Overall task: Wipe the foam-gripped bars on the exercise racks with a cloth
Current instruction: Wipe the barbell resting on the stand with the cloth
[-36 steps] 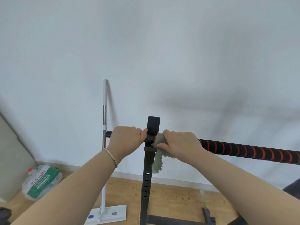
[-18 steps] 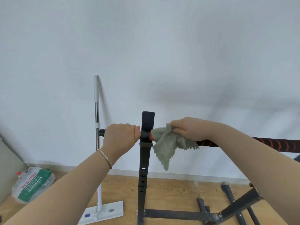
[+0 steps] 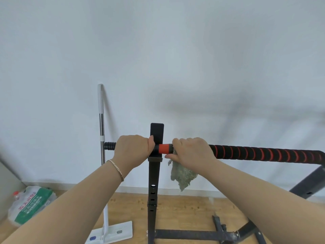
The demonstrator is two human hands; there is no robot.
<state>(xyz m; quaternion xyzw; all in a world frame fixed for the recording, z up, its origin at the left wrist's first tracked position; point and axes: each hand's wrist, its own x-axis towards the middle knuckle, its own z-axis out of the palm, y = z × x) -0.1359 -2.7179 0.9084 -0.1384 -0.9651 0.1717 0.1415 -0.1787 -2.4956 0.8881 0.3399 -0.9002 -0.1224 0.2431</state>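
A black bar with red-striped foam grip [image 3: 263, 153] runs horizontally from the black rack upright [image 3: 154, 173] out to the right. My left hand [image 3: 133, 150] grips the bar's short left end, just left of the upright. My right hand [image 3: 191, 152] is wrapped round the bar just right of its orange collar [image 3: 164, 148], holding a grey-green cloth [image 3: 182, 176] against the foam. The cloth's loose end hangs down below that hand.
A flat mop [image 3: 102, 138] leans on the white wall at left, its head [image 3: 112, 233] on the wooden floor. A plastic bag with a bottle [image 3: 29, 203] lies at the far left. The rack's black base bars [image 3: 202, 235] cross the floor at right.
My right hand, which had lifted the cloth loose off the bar, has come back down and closed round the bar with the cloth near the orange collar. The left hand has kept its grip.
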